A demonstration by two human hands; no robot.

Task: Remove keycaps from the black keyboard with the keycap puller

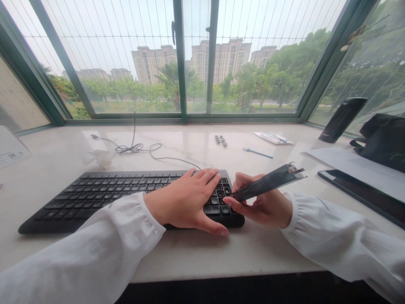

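Head view: left hand (185,202) spread flat on black keyboard (95,198), bracing it; right hand (262,207) pinching dark flat packet (268,183), tip over number keys; hands just apart.

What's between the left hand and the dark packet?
The black keyboard's keys, seen in the head view, lie between the left hand and the dark packet.

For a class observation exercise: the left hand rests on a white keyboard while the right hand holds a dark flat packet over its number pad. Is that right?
Not quite: the keyboard is black, not white, as the head view shows. The rest stands: the left hand rests on it, and the right hand holds the dark flat packet over its number pad.
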